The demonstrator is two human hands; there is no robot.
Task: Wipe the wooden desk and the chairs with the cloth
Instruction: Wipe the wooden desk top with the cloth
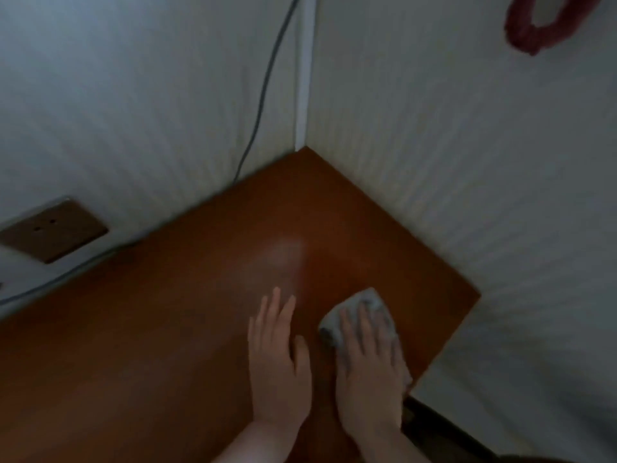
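Note:
The wooden desk point(167, 312) fills the lower left and middle of the view, its far corner pushed into the corner of two white walls. A small grey cloth point(367, 304) lies on the desk near its right edge. My right hand point(367, 372) presses flat on the cloth with straight fingers, covering most of it. My left hand point(277, 359) rests flat on the bare wood just left of it, fingers straight, holding nothing. No chair is in view.
A grey cable point(267, 81) runs down the left wall to the desk's back edge. A brown socket plate point(53, 230) sits on the wall at the left. A red fluffy ring point(534, 31) hangs on the right wall. Dark floor point(444, 426) shows past the desk's right edge.

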